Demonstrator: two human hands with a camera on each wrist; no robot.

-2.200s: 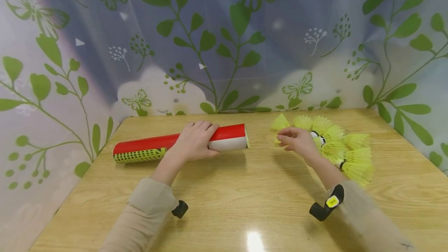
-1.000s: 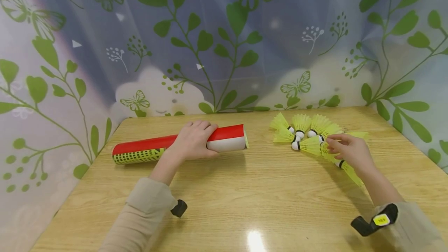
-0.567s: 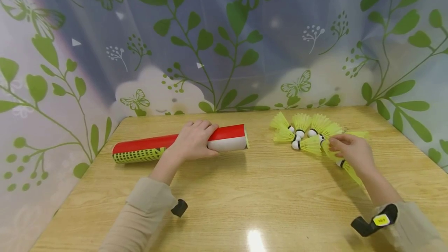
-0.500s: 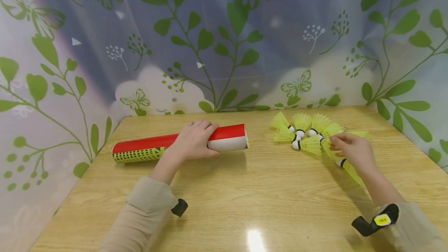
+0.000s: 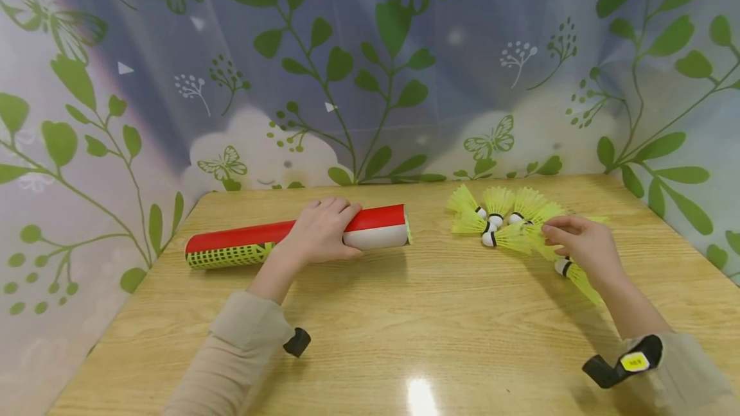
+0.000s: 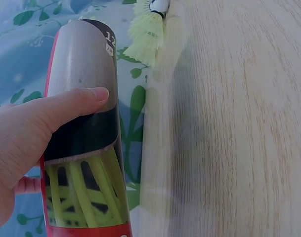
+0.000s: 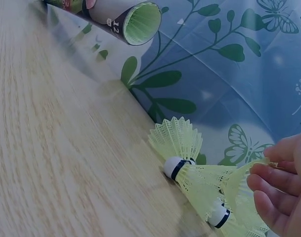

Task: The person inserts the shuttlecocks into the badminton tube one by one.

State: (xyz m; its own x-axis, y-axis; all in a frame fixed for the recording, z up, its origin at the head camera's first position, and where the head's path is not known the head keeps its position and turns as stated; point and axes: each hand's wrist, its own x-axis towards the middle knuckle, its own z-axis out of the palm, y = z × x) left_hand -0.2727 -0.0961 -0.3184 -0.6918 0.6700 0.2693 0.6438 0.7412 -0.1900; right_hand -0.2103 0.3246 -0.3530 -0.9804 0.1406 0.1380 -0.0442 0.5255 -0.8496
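My left hand (image 5: 325, 230) grips a shuttlecock tube (image 5: 378, 226), red with a white panel and a netted yellow-green part, lying along the table at left. The thumb presses across its pale side in the left wrist view. Its open end (image 7: 143, 23) faces right, and a yellow-green skirt shows inside. My right hand (image 5: 586, 252) pinches the skirt rim of a yellow shuttlecock (image 7: 239, 185) between thumb and index finger, at the right side of the pile. Several other shuttlecocks (image 5: 509, 239) lie around it, with white tips and black bands. One (image 5: 581, 281) lies partly under the hand.
The wooden table (image 5: 451, 332) reaches back to a patterned curtain (image 5: 358, 82) with green leaves and butterflies. Bare wood lies between tube and pile. Black camera mounts (image 5: 624, 368) sit on both wrists.
The right hand has moved from the pile's left part to its right side and now pinches a shuttlecock there, shifting it slightly in the last half second. The left hand and tube stay put.
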